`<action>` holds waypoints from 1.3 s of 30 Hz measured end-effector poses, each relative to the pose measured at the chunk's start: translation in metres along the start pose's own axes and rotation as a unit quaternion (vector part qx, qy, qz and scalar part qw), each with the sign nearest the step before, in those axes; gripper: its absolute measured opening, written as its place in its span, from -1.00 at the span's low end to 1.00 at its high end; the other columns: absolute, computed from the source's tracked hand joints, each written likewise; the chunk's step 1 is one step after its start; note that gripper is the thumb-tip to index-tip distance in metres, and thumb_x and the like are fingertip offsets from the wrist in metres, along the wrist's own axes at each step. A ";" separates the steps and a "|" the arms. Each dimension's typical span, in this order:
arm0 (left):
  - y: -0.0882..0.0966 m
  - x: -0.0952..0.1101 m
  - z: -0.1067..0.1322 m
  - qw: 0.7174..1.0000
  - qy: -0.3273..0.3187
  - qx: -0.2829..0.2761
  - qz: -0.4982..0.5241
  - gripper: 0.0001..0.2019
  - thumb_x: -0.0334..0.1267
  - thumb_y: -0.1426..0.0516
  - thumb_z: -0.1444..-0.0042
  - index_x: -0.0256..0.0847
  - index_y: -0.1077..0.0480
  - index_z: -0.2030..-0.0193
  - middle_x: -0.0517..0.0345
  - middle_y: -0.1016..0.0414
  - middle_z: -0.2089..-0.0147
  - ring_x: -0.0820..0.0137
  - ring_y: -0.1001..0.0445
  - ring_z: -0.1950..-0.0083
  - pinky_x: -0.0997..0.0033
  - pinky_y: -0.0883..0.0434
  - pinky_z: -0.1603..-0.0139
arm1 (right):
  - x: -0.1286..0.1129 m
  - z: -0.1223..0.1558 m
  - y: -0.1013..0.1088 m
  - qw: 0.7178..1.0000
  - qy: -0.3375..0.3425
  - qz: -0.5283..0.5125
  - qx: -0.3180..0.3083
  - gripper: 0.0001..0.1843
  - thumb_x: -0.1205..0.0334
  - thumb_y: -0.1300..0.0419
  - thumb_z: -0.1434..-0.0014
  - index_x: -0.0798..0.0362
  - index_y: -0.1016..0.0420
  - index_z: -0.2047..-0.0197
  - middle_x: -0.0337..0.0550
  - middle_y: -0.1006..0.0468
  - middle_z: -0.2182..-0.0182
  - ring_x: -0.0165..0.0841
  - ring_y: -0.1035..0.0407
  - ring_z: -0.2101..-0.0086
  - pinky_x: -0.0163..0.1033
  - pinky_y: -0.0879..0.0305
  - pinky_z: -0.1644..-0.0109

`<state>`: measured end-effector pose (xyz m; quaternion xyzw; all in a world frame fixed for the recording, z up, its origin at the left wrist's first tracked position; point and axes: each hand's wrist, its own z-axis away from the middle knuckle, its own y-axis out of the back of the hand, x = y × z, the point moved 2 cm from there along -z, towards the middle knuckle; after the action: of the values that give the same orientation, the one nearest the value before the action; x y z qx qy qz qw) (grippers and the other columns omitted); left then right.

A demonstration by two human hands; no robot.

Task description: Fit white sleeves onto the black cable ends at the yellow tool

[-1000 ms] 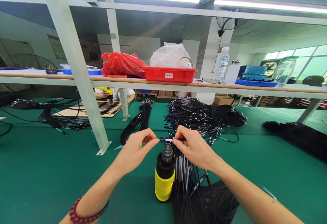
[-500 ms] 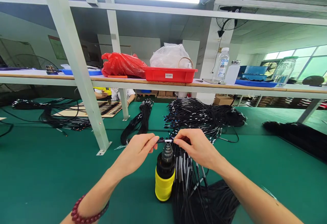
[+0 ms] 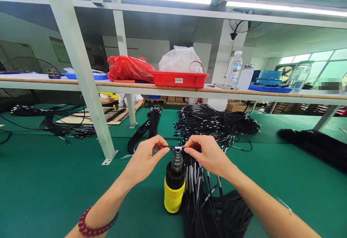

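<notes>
A thin black cable with a white sleeve (image 3: 176, 147) lies level between my two hands. My left hand (image 3: 148, 157) pinches its left end and my right hand (image 3: 207, 153) pinches its right side. The sleeve sits right at the metal tip of a yellow and black tool (image 3: 174, 184) that stands upright on the green table (image 3: 48, 180). A thick bundle of black cables with white sleeves (image 3: 200, 191) lies under my right hand and runs toward me.
More black cable bundles (image 3: 217, 122) lie behind, another cable bundle (image 3: 148, 127) at centre and one cable pile (image 3: 317, 145) at right. A slanted white post (image 3: 89, 97) stands at left. The shelf above holds a red tray (image 3: 180, 79) and bottles (image 3: 236, 68). Another person's hands (image 3: 111, 100) work at the far side.
Both hands with the cable stay at the tool's tip, shifting only slightly up and down. Nothing was let go.
</notes>
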<state>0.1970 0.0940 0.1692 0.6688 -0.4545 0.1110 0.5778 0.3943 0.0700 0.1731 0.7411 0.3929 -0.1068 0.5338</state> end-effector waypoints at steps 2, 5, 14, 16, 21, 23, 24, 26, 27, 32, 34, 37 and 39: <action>0.001 0.000 0.001 1.000 0.003 0.002 0.001 -0.81 -0.10 -0.07 -0.19 -0.16 -0.34 0.33 0.27 -0.38 0.37 0.40 -0.28 0.33 0.44 -0.17 0.37 | 0.000 0.000 0.001 1.000 0.002 0.013 -0.005 -0.81 0.29 -0.12 -0.21 0.06 -0.54 0.38 -0.25 -0.54 0.49 -0.43 -0.29 0.48 -0.33 -0.08 0.41; 0.002 0.001 0.004 1.000 -0.003 -0.015 0.005 -0.73 -0.03 0.00 -0.24 -0.15 -0.29 0.36 0.30 -0.32 0.42 0.43 -0.22 0.39 0.46 -0.13 0.43 | -0.001 0.002 0.002 1.000 0.008 0.027 -0.004 -0.76 0.28 -0.11 -0.24 0.06 -0.55 0.41 -0.28 -0.51 0.52 -0.45 -0.24 0.51 -0.33 -0.04 0.42; 0.001 -0.001 0.002 0.999 0.002 -0.037 -0.030 -0.57 0.03 0.09 -0.28 -0.18 -0.29 0.48 0.30 -0.30 0.51 0.44 -0.22 0.46 0.44 -0.12 0.43 | -0.001 0.001 0.000 1.000 0.016 0.014 0.006 -0.79 0.31 -0.14 -0.22 0.07 -0.53 0.42 -0.29 -0.52 0.50 -0.46 -0.26 0.49 -0.34 -0.08 0.39; 0.001 0.000 0.002 0.999 0.002 -0.028 -0.016 -0.61 0.02 0.05 -0.27 -0.18 -0.29 0.47 0.31 -0.29 0.50 0.45 -0.18 0.46 0.45 -0.10 0.45 | 0.000 0.001 -0.001 1.000 0.014 0.010 0.011 -0.81 0.32 -0.14 -0.21 0.07 -0.53 0.42 -0.28 -0.53 0.50 -0.46 -0.27 0.48 -0.33 -0.09 0.39; 0.001 0.001 0.001 1.000 -0.001 -0.007 0.006 -0.72 -0.03 -0.04 -0.22 -0.17 -0.34 0.39 0.30 -0.35 0.43 0.43 -0.23 0.39 0.45 -0.14 0.40 | 0.004 -0.001 -0.003 1.000 0.004 -0.006 0.021 -0.84 0.36 -0.17 -0.16 0.07 -0.52 0.43 -0.26 -0.54 0.48 -0.44 -0.30 0.47 -0.33 -0.12 0.38; 0.000 0.000 0.001 1.000 -0.005 -0.001 0.010 -0.77 -0.07 -0.07 -0.20 -0.17 -0.35 0.37 0.29 -0.38 0.41 0.42 -0.26 0.35 0.44 -0.17 0.35 | 0.005 -0.001 -0.003 1.000 0.004 -0.011 0.026 -0.86 0.38 -0.18 -0.14 0.07 -0.52 0.43 -0.27 -0.54 0.49 -0.45 -0.31 0.47 -0.34 -0.13 0.39; -0.001 0.000 0.001 1.000 -0.007 0.003 0.012 -0.79 -0.09 -0.09 -0.19 -0.17 -0.35 0.36 0.29 -0.39 0.40 0.41 -0.27 0.34 0.44 -0.18 0.33 | 0.005 -0.001 -0.003 1.000 0.004 -0.013 0.027 -0.87 0.39 -0.19 -0.13 0.07 -0.52 0.42 -0.27 -0.54 0.49 -0.45 -0.31 0.47 -0.33 -0.13 0.39; -0.001 -0.001 0.001 1.000 -0.013 0.009 0.020 -0.83 -0.13 -0.11 -0.17 -0.16 -0.34 0.35 0.29 -0.38 0.39 0.41 -0.29 0.32 0.43 -0.20 0.30 | 0.006 -0.001 -0.002 0.999 0.005 -0.015 0.030 -0.88 0.40 -0.20 -0.12 0.07 -0.52 0.42 -0.26 -0.54 0.48 -0.44 -0.31 0.47 -0.33 -0.14 0.38; -0.001 -0.001 0.001 1.000 -0.016 0.009 0.025 -0.85 -0.15 -0.11 -0.17 -0.16 -0.33 0.35 0.29 -0.38 0.38 0.40 -0.30 0.31 0.43 -0.21 0.29 | 0.006 -0.001 -0.002 0.999 0.005 -0.015 0.031 -0.88 0.40 -0.20 -0.11 0.07 -0.52 0.43 -0.26 -0.54 0.49 -0.44 -0.31 0.47 -0.33 -0.14 0.38; -0.001 0.001 0.002 0.999 -0.032 0.004 0.035 -0.91 -0.22 -0.11 -0.15 -0.14 -0.31 0.35 0.31 -0.36 0.36 0.40 -0.32 0.28 0.44 -0.21 0.28 | 0.006 0.000 -0.003 0.999 0.004 -0.014 0.033 -0.89 0.42 -0.21 -0.08 0.08 -0.49 0.45 -0.26 -0.52 0.50 -0.44 -0.31 0.47 -0.33 -0.14 0.39; 0.000 0.001 0.003 0.999 -0.030 0.005 0.028 -0.90 -0.22 -0.12 -0.16 -0.14 -0.30 0.35 0.32 -0.36 0.36 0.41 -0.31 0.29 0.45 -0.20 0.31 | 0.005 0.001 -0.003 0.999 0.003 -0.015 0.031 -0.89 0.42 -0.21 -0.08 0.08 -0.49 0.45 -0.26 -0.51 0.49 -0.44 -0.30 0.46 -0.34 -0.14 0.39; 0.001 0.000 0.005 1.000 -0.025 0.000 0.009 -0.84 -0.14 -0.09 -0.20 -0.13 -0.30 0.34 0.33 -0.35 0.38 0.42 -0.28 0.34 0.46 -0.16 0.38 | 0.004 0.001 -0.002 1.000 0.003 -0.011 0.025 -0.88 0.38 -0.19 -0.13 0.08 -0.49 0.44 -0.26 -0.51 0.49 -0.44 -0.30 0.46 -0.34 -0.12 0.38; 0.002 -0.001 0.006 1.000 -0.028 -0.004 -0.012 -0.73 -0.06 -0.02 -0.25 -0.15 -0.29 0.39 0.33 -0.34 0.43 0.44 -0.26 0.39 0.45 -0.14 0.39 | 0.002 0.002 -0.002 1.000 0.002 0.003 0.015 -0.82 0.31 -0.16 -0.19 0.08 -0.50 0.43 -0.27 -0.51 0.50 -0.44 -0.28 0.47 -0.33 -0.09 0.39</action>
<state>0.1931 0.0895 0.1678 0.6747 -0.4632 0.0837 0.5686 0.3948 0.0698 0.1697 0.7502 0.3905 -0.1095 0.5222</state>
